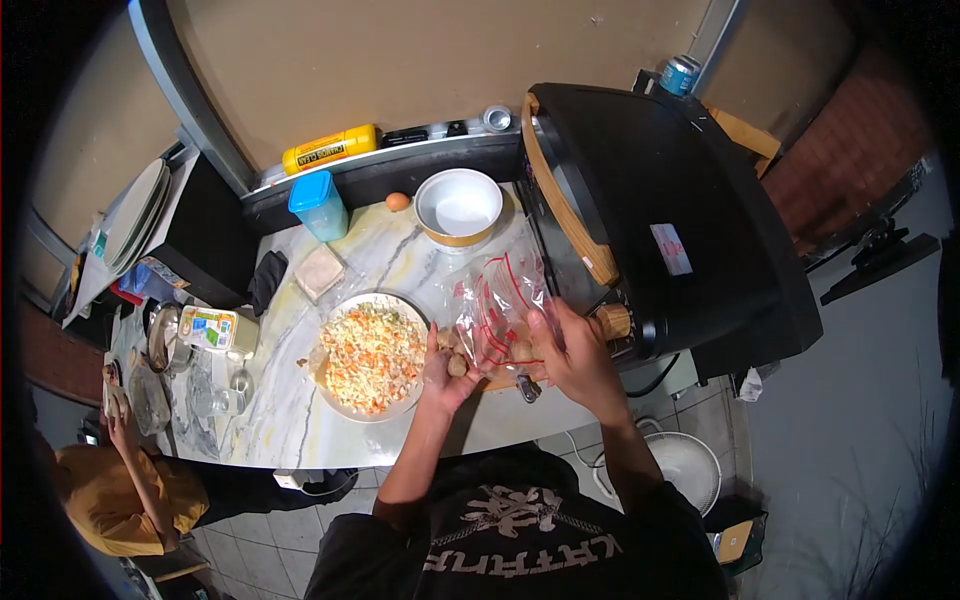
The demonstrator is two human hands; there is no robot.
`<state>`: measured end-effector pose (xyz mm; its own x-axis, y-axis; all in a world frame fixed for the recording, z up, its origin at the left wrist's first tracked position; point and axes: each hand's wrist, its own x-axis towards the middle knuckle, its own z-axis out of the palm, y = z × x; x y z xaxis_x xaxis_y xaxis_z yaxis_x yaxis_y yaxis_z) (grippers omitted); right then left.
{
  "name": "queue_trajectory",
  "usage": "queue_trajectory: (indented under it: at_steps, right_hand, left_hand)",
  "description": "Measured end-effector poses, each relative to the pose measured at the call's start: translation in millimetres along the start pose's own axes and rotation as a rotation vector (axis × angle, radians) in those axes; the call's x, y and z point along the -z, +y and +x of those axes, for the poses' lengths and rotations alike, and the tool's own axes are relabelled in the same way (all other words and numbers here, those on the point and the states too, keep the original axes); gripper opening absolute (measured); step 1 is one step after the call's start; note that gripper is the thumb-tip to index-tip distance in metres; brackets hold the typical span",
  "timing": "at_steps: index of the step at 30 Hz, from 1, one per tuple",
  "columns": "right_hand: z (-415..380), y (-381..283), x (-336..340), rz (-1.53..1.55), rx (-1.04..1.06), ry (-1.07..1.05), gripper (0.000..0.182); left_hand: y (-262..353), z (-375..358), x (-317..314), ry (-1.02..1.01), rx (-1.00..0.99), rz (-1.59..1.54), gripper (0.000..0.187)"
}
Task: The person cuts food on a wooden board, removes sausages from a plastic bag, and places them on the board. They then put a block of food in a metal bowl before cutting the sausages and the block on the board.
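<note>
My left hand (443, 384) is turned palm up and holds a few small round brown balls (457, 364) that look like meatballs. Beside it, my right hand (582, 365) grips a clear plastic zip bag (497, 305) with red edging, whose lower part shows another brown ball (522, 350). The bag lies against the fingers of my left hand. Left of that hand stands a large plate (371, 414) heaped with chopped white, orange and pale pieces (372, 355).
A white bowl (458, 203), an egg (398, 202), a blue-lidded container (318, 206) and a square package (320, 272) stand behind the plate. To the right is a black grill (660, 200) with a wooden handle (565, 190). At far left, a person in a mustard shirt (120, 500) works at the counter.
</note>
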<state>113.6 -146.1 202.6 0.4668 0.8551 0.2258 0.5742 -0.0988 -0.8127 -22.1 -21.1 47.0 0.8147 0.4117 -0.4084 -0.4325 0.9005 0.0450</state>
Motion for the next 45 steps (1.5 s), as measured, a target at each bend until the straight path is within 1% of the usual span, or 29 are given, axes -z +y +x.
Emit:
queue_trajectory:
  at_steps: [2, 4, 6, 7, 9, 11, 15, 17, 19, 21, 23, 25, 26, 27, 28, 30, 31, 33, 34, 36, 38, 40, 42, 43, 44, 45]
  right_hand:
    - [1, -1, -1, 0.008, 0.077, 0.046, 0.024]
    - [2, -3, 2, -0.007, 0.081, 0.051, 0.025]
    - [3, -6, 6, -0.022, 0.084, 0.06, 0.026]
    - [3, -6, 7, -0.011, 0.058, 0.038, 0.024]
    - [3, -8, 9, 0.002, 0.03, 0.018, 0.024]
    - [2, -10, 10, -0.063, 0.069, 0.068, 0.023]
    - [0, -12, 12, -0.057, 0.066, 0.075, 0.023]
    - [0, -15, 11, -0.032, 0.125, 0.155, 0.024]
    - [0, -18, 16, -0.044, 0.126, 0.16, 0.024]
    - [0, -18, 20, -0.055, 0.121, 0.164, 0.024]
    - [0, -17, 23, -0.129, 0.174, 0.187, 0.024]
    - [-2, -19, 25, -0.118, 0.131, 0.186, 0.024]
    - [-3, -21, 26, -0.105, 0.092, 0.18, 0.024]
    - [-4, -20, 26, -0.109, 0.09, 0.184, 0.024]
    - [-4, -19, 27, -0.122, 0.096, 0.192, 0.024]
    - [-6, -19, 28, -0.139, 0.096, 0.207, 0.024]
    - [-7, -19, 28, -0.147, 0.106, 0.221, 0.023]
    - [-10, -21, 28, -0.157, 0.11, 0.242, 0.022]
    - [-11, -24, 29, -0.171, 0.1, 0.251, 0.021]
    - [-15, -27, 28, -0.187, 0.084, 0.266, 0.019]
    - [-19, -28, 27, -0.184, 0.074, 0.352, 0.019]
    - [-22, -30, 30, -0.147, 0.074, 0.389, 0.019]
    - [-22, -31, 31, -0.106, 0.076, 0.425, 0.019]
    - [-22, -29, 29, -0.027, 0.066, 0.42, 0.015]
    - [-20, -27, 27, 0.052, 0.058, 0.413, 0.014]
    - [-19, -21, 23, 0.052, 0.059, 0.415, 0.014]
  left_hand:
    - [-3, -4, -7, 0.014, -0.012, 0.005, 0.048]
    - [-6, -8, -15, 0.032, -0.024, 0.009, 0.051]
    - [-7, -8, -19, 0.049, -0.056, 0.089, 0.057]
    - [-8, -8, -19, 0.05, -0.054, 0.09, 0.057]
    - [-9, -7, -19, -0.116, -0.023, 0.09, 0.064]
    - [-11, -6, -19, -0.116, -0.026, 0.116, 0.064]
    - [-17, 1, -14, -0.138, -0.027, 0.133, 0.062]
    - [-18, 2, -18, -0.163, -0.005, 0.123, 0.06]
    - [-18, 4, -19, -0.188, 0.016, 0.111, 0.058]
    - [-18, 8, -13, -0.146, 0.033, 0.091, 0.058]
    - [-19, 12, -11, -0.129, 0.051, 0.075, 0.058]
    - [-17, 17, -4, -0.116, 0.067, 0.06, 0.057]
    - [-15, 22, 10, -0.163, 0.104, 0.027, 0.053]
    - [-15, 21, 5, -0.211, 0.141, -0.006, 0.05]
    - [-17, 19, 1, -0.214, 0.148, -0.005, 0.05]
    - [-24, 9, -17, -0.066, 0.009, 0.2, 0.047]
    - [-27, 1, -31, -0.069, 0.017, 0.203, 0.047]
    - [-31, -11, -52, 0.128, -0.031, 0.169, 0.04]
    - [-33, -8, -47, 0.129, -0.023, 0.172, 0.04]
    - [-36, 2, -34, 0.24, -0.032, 0.142, 0.037]
    - [-34, 8, -25, 0.212, 0.007, 0.092, 0.036]
    - [-32, 14, -17, 0.19, 0.046, 0.038, 0.036]
    - [-26, 21, -10, 0.031, 0.15, -0.15, 0.036]
    - [-21, 21, -7, 0.032, 0.153, -0.148, 0.036]
    - [-15, 20, -3, -0.048, 0.209, -0.16, 0.035]
    - [-12, 20, -3, -0.13, 0.264, -0.173, 0.035]
